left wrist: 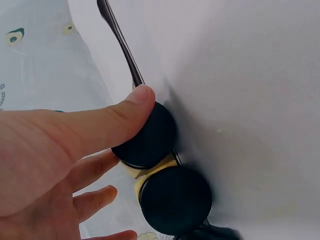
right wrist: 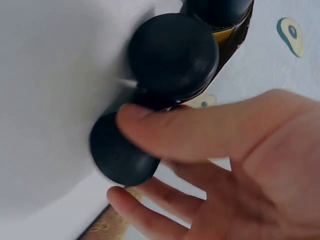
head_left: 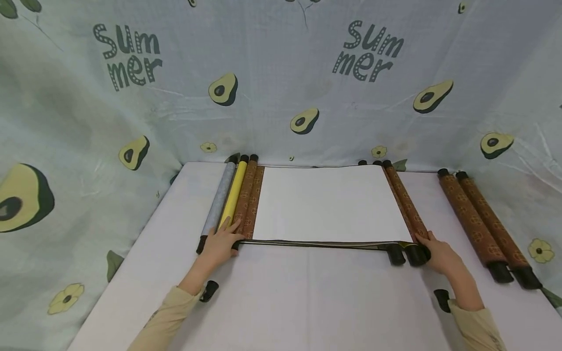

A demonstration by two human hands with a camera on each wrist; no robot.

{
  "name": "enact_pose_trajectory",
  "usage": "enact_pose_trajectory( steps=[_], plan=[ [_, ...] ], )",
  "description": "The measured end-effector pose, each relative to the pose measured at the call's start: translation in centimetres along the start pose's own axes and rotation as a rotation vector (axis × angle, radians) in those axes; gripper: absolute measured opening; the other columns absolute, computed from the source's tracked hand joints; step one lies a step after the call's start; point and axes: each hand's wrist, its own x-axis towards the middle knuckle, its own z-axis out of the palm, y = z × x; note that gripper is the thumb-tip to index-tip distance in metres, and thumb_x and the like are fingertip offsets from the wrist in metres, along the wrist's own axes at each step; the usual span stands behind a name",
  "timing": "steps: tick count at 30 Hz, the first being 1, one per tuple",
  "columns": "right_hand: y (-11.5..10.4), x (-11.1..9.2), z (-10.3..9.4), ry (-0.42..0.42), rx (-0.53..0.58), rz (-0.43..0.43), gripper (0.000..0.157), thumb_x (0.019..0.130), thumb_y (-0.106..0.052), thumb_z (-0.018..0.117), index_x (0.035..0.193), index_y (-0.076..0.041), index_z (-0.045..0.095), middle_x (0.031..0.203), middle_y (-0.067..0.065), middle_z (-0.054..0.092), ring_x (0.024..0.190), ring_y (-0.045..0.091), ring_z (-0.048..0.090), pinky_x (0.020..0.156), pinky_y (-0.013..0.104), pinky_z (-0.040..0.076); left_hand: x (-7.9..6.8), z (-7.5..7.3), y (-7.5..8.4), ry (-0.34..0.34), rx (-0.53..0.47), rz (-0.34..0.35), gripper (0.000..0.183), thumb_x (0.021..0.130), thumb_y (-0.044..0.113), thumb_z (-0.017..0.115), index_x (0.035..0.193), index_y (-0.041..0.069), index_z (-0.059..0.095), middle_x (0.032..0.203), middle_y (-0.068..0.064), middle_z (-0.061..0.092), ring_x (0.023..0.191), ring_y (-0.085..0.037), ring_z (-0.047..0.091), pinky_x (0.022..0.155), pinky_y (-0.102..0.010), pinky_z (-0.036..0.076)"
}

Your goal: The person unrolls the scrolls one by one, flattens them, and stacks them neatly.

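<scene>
A white scroll with brown patterned rollers lies spread between the two hands in the head view. My left hand grips the near left end of the rolls, fingers over a brown roll beside a yellow roll and a grey roll. In the left wrist view its thumb presses a black end knob. My right hand holds the near end of the right brown roller. The right wrist view shows thumb and fingers around a black knob, beside a larger knob.
Two rolled brown scrolls lie side by side at the right of the white table. A cloth with avocado prints hangs behind and at the sides. Small black devices sit at both wrists.
</scene>
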Motion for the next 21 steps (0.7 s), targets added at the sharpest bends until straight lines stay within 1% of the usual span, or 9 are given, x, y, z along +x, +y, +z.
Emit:
enact_pose_trajectory(
  steps=[2, 4, 7, 8, 10, 13, 16, 20, 21],
  plan=[
    [0.6, -0.3, 0.1, 0.023, 0.001, -0.053, 0.068, 0.069, 0.005, 0.059, 0.132, 0.008, 0.032, 0.129, 0.046, 0.02, 0.095, 0.057, 0.046, 0.062, 0.04, 0.043, -0.2, 0.0, 0.2, 0.013, 0.011, 0.008, 0.044, 0.071, 0.02, 0.071, 0.114, 0.014, 0.062, 0.14, -0.012, 0.037, 0.133, -0.037, 0.024, 0.093, -0.063, 0.031],
    [1.2, -0.6, 0.1, 0.041, 0.02, -0.1, 0.068, 0.07, 0.001, 0.06, 0.131, 0.009, 0.032, 0.128, 0.045, 0.023, 0.096, 0.058, 0.045, 0.068, 0.047, 0.044, -0.3, 0.1, 0.5, 0.035, 0.019, 0.014, 0.042, 0.073, 0.021, 0.071, 0.114, 0.014, 0.062, 0.139, -0.012, 0.039, 0.132, -0.037, 0.025, 0.093, -0.063, 0.031],
    [2.2, -1.2, -0.2, 0.076, 0.038, -0.13, 0.064, 0.074, -0.007, 0.061, 0.13, 0.01, 0.034, 0.127, 0.043, 0.029, 0.102, 0.058, 0.042, 0.077, 0.058, 0.04, -0.4, 0.3, 0.7, 0.078, 0.019, 0.03, 0.038, 0.077, 0.022, 0.068, 0.114, 0.014, 0.061, 0.137, -0.013, 0.042, 0.131, -0.037, 0.027, 0.092, -0.063, 0.031],
    [2.5, -1.3, -0.3, 0.087, 0.042, -0.127, 0.064, 0.076, -0.01, 0.061, 0.129, 0.011, 0.034, 0.126, 0.043, 0.031, 0.105, 0.059, 0.038, 0.079, 0.061, 0.038, -0.4, 0.4, 0.8, 0.091, 0.015, 0.035, 0.038, 0.078, 0.022, 0.067, 0.115, 0.015, 0.061, 0.136, -0.013, 0.043, 0.131, -0.037, 0.027, 0.093, -0.063, 0.031],
    [3.3, -1.6, -0.6, 0.13, 0.04, -0.109, 0.06, 0.079, -0.014, 0.06, 0.128, 0.011, 0.036, 0.124, 0.043, 0.033, 0.106, 0.059, 0.037, 0.081, 0.062, 0.036, -0.4, 0.5, 0.9, 0.116, 0.006, 0.044, 0.037, 0.08, 0.023, 0.065, 0.115, 0.015, 0.061, 0.135, -0.014, 0.044, 0.131, -0.037, 0.028, 0.093, -0.063, 0.031],
    [4.7, -1.8, -1.0, 0.22, 0.01, -0.079, 0.056, 0.082, -0.019, 0.06, 0.123, 0.013, 0.04, 0.12, 0.044, 0.037, 0.103, 0.059, 0.039, 0.079, 0.062, 0.037, -0.3, 0.6, 1.1, 0.149, -0.022, 0.06, 0.037, 0.081, 0.023, 0.064, 0.116, 0.014, 0.06, 0.135, -0.013, 0.044, 0.131, -0.036, 0.028, 0.093, -0.063, 0.031],
    [6.4, -1.9, -1.6, 0.279, -0.029, -0.046, 0.056, 0.084, -0.026, 0.059, 0.119, 0.014, 0.044, 0.117, 0.043, 0.041, 0.098, 0.058, 0.042, 0.076, 0.061, 0.038, -0.3, 0.5, 1.4, 0.195, -0.075, 0.1, 0.036, 0.08, 0.022, 0.065, 0.115, 0.013, 0.06, 0.135, -0.012, 0.045, 0.131, -0.034, 0.029, 0.095, -0.062, 0.03],
    [8.5, -1.6, -2.5, 0.271, -0.055, 0.013, 0.058, 0.086, -0.033, 0.054, 0.119, 0.014, 0.043, 0.117, 0.042, 0.04, 0.096, 0.058, 0.042, 0.073, 0.06, 0.038, -0.2, 0.5, 2.2, 0.266, -0.135, 0.192, 0.035, 0.08, 0.02, 0.065, 0.114, 0.012, 0.061, 0.133, -0.011, 0.047, 0.131, -0.032, 0.031, 0.096, -0.06, 0.031],
    [8.9, -1.5, -2.8, 0.263, -0.059, 0.026, 0.058, 0.087, -0.033, 0.052, 0.119, 0.014, 0.043, 0.118, 0.043, 0.039, 0.098, 0.059, 0.04, 0.075, 0.061, 0.037, -0.1, 0.5, 2.4, 0.283, -0.142, 0.213, 0.035, 0.08, 0.021, 0.065, 0.113, 0.012, 0.061, 0.133, -0.011, 0.048, 0.131, -0.032, 0.032, 0.096, -0.06, 0.031]
  ],
)
